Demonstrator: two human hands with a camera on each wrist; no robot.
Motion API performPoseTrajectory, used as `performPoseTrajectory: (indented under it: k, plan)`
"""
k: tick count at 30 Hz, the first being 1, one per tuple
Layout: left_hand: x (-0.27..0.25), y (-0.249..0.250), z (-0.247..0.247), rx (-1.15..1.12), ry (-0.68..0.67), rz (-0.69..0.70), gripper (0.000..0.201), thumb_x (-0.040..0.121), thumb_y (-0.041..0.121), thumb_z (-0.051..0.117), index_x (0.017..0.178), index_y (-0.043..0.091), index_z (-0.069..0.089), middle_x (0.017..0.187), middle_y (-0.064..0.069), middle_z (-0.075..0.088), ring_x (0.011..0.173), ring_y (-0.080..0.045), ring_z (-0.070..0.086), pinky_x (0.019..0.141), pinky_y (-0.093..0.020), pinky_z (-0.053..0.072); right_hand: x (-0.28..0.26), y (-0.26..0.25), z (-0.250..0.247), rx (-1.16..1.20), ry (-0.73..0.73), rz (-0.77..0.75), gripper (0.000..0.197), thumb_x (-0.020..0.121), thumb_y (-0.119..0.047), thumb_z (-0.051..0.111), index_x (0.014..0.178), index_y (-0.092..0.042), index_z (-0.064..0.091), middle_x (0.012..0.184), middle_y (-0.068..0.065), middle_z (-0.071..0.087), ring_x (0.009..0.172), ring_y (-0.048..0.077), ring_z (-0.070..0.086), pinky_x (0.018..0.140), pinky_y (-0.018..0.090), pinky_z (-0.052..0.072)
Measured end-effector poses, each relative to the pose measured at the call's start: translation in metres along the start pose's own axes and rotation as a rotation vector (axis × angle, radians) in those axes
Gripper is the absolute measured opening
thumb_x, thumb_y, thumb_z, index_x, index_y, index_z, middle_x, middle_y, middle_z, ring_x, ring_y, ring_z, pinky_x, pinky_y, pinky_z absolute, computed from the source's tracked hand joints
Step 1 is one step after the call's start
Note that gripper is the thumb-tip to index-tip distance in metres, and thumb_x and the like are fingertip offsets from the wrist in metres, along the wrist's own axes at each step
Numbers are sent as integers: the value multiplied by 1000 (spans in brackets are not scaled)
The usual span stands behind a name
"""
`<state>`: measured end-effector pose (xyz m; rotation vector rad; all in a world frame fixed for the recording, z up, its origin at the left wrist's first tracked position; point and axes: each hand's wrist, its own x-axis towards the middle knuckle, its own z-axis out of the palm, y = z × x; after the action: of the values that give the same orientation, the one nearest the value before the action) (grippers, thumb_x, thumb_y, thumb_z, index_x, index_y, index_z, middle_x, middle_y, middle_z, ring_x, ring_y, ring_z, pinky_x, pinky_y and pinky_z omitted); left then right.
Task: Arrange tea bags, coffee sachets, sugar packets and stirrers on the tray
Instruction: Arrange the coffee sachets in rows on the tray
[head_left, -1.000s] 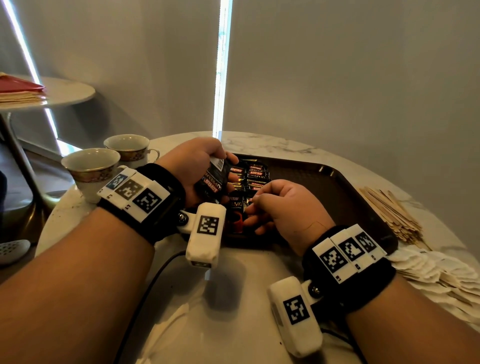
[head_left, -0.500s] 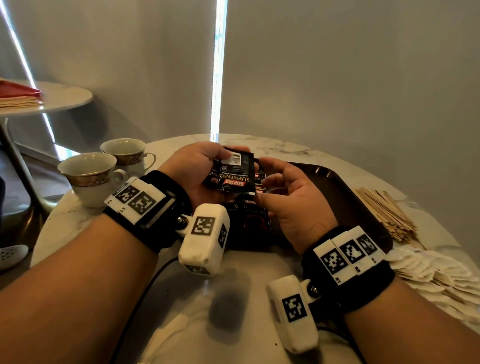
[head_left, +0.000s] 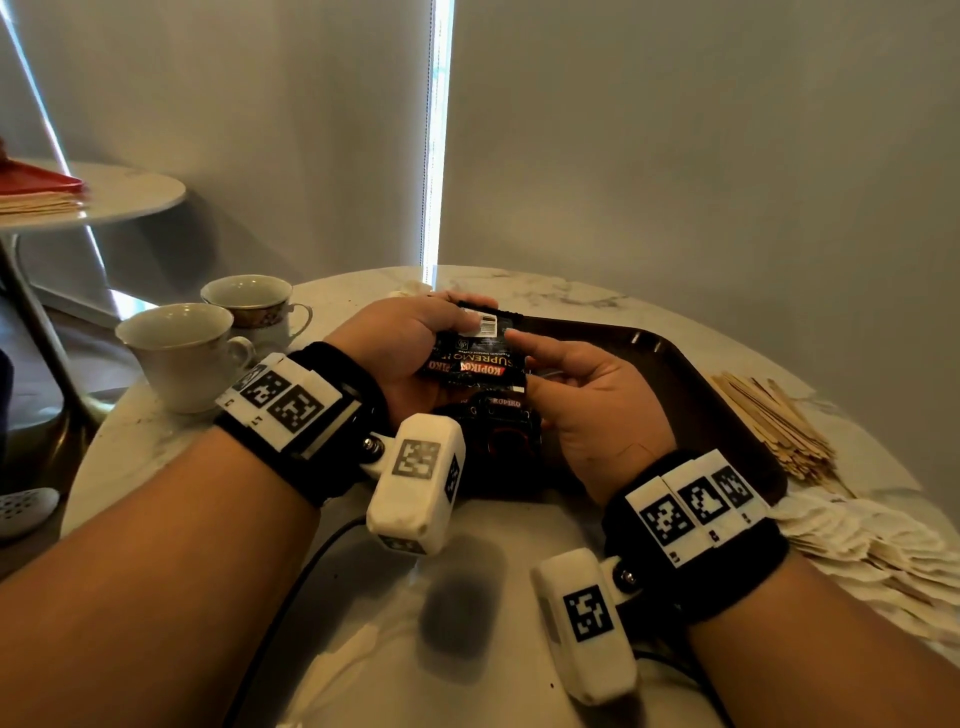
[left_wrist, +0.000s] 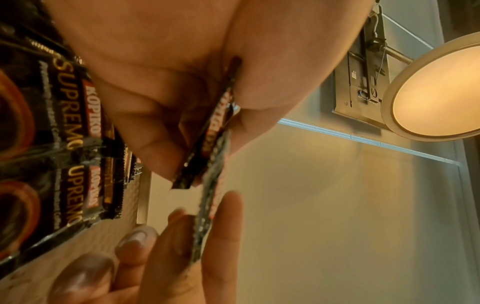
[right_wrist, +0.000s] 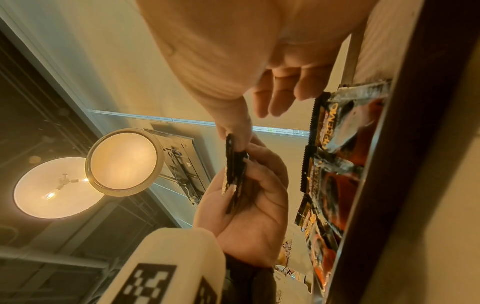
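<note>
My left hand (head_left: 447, 332) holds a small bundle of black coffee sachets (head_left: 478, 358) up above the near left corner of the brown tray (head_left: 675, 374), thumb on top. My right hand (head_left: 522, 361) pinches the right edge of the outer sachet (left_wrist: 205, 205) between thumb and fingers. Seen edge-on, the bundle (right_wrist: 233, 164) sits in the left palm. Several more coffee sachets (head_left: 498, 426) lie in rows on the tray beneath both hands. A pile of wooden stirrers (head_left: 774, 415) lies on the table right of the tray.
A heap of pale paper packets (head_left: 857, 540) spreads along the round marble table's (head_left: 363, 623) right edge. Two teacups (head_left: 182, 348) (head_left: 249, 301) stand at the left. A side table (head_left: 130, 192) with a red item is further left. A cable runs under my left wrist.
Both hands rose from the sachets on the tray. The left hand lifted the bundle and turned it face up. The right hand came to its right edge and took hold.
</note>
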<state>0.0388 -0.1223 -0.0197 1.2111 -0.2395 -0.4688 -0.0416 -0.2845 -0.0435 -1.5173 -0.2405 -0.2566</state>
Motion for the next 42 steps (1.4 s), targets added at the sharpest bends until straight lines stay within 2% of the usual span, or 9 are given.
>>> performPoseTrajectory:
  k: [8,13,16,21,25,28,31,38,42]
  plan:
    - [-5,3,1,83,46,-90,21,98,7,50,106,14,69,90,-13,72,71,-26,73,58,-36,59,0,1,-2,-59,38,-8,31,93,3,59,92,-23,75,88,1,78,85,19,75,68,28,60]
    - [-9,7,-1,110,39,-184,27,98,14,52,122,11,64,105,-19,70,79,-30,73,65,-40,60,1,4,-3,-146,84,-22,35,92,0,61,85,-30,78,90,0,77,89,18,74,79,38,61]
    - [-11,10,-1,101,19,-229,34,97,22,55,127,8,60,102,-18,68,71,-27,72,57,-37,58,1,2,-3,-152,127,-44,27,92,-2,63,88,-25,77,74,-8,75,72,2,69,67,22,56]
    - [-10,17,-11,85,119,-27,28,97,8,40,111,11,65,92,-13,65,72,-22,64,62,-33,55,6,6,-7,-173,267,-45,8,88,-17,73,82,-23,72,65,-8,69,58,0,61,55,17,48]
    - [-11,19,-14,147,83,92,42,89,-11,36,96,12,71,104,-17,65,80,-25,66,65,-37,55,7,5,-8,-101,270,28,6,88,-11,71,93,-12,69,79,2,75,61,8,69,53,21,52]
    - [-12,17,-11,329,40,100,25,92,-1,54,96,14,73,97,-11,68,75,-20,62,60,-33,50,8,4,-5,-8,207,95,21,86,-4,71,106,-8,65,90,7,77,78,19,75,60,28,59]
    - [-12,15,-13,492,53,75,18,89,11,70,106,12,72,99,-12,70,80,-22,63,67,-36,51,9,5,0,-29,172,105,22,85,-3,72,105,-7,65,89,8,77,81,21,75,65,32,61]
    - [-13,18,-16,530,157,73,4,91,11,69,93,15,69,99,-15,72,78,-28,67,55,-31,55,8,6,2,-25,130,126,18,88,1,68,103,-9,66,81,4,75,71,17,73,54,25,56]
    - [-17,28,-31,472,219,79,16,92,6,65,83,18,68,93,-15,70,71,-27,67,49,-29,51,9,8,-2,-104,173,98,17,87,-3,69,100,-13,68,87,8,74,67,13,67,49,23,51]
